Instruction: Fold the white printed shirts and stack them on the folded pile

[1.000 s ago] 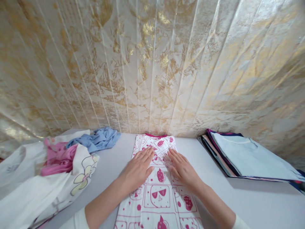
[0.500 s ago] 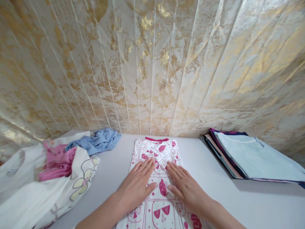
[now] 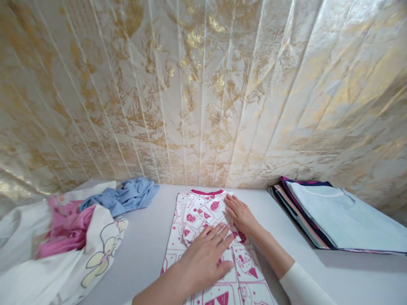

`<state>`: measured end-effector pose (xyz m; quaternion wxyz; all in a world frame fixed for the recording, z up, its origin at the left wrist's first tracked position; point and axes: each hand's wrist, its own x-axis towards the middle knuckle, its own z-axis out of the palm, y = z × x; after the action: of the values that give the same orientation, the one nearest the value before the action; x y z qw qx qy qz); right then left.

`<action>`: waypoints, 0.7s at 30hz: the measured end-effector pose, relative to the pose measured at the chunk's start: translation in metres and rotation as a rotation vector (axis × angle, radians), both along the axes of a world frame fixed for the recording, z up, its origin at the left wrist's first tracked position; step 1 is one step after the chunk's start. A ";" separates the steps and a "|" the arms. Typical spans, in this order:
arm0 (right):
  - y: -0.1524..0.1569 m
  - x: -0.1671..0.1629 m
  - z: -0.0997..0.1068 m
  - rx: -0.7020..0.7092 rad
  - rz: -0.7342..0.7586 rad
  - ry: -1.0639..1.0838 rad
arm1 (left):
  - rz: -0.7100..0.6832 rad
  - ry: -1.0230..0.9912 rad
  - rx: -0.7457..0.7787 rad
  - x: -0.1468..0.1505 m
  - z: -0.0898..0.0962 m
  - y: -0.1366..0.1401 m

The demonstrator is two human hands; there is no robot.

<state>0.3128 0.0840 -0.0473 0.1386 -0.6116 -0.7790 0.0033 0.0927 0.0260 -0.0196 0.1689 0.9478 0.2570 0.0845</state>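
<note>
A white shirt (image 3: pixel 251 271) with a pink cartoon print and a pink neckband lies face down or folded in front of me, its neck toward the curtain. Its sides are turned inward into a long strip. My left hand (image 3: pixel 208 256) rests flat on the middle of the cloth, fingers spread. Farther up, my right hand (image 3: pixel 240 214) lies on the right edge near the shoulder, fingers stretched out, palm down. Neither hand grips the fabric; what lies under the palms is hidden.
On the left is a loose heap of clothes: a blue garment (image 3: pixel 124 197), a pink one (image 3: pixel 71 226) and a white one with a flower print (image 3: pixel 103 254). A stack of folded clothes (image 3: pixel 343 216) sits at the right. A gold-patterned curtain (image 3: pixel 203 93) hangs behind the table (image 3: pixel 143 250).
My right hand has moved up to the shirt's right shoulder edge. My left hand has shifted right and slightly down across the middle. The view has tilted up a little.
</note>
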 end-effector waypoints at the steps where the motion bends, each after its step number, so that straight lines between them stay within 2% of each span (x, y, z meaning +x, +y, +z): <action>1: 0.000 0.002 0.001 -0.005 -0.022 -0.007 | 0.000 -0.003 0.002 -0.001 0.000 0.000; 3: 0.001 0.002 0.003 0.009 -0.039 -0.033 | 0.001 0.000 -0.003 -0.001 0.000 0.000; 8: 0.007 -0.013 0.005 0.010 0.052 -0.045 | 0.023 -0.012 -0.016 0.002 -0.004 -0.001; 15: 0.017 -0.023 0.000 -0.064 -0.022 -0.011 | 0.009 -0.037 0.007 -0.003 0.004 0.000; 17: 0.012 -0.025 0.001 -0.027 0.016 0.024 | 0.084 -0.023 0.084 -0.010 0.009 0.014; 21: -0.003 -0.037 0.005 0.068 0.089 0.060 | 0.377 0.036 0.222 -0.036 0.008 0.058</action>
<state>0.2758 0.0808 -0.0425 0.1823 -0.5708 -0.8006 0.0015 0.0570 0.0835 -0.0116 0.0399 0.8971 0.4217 0.1254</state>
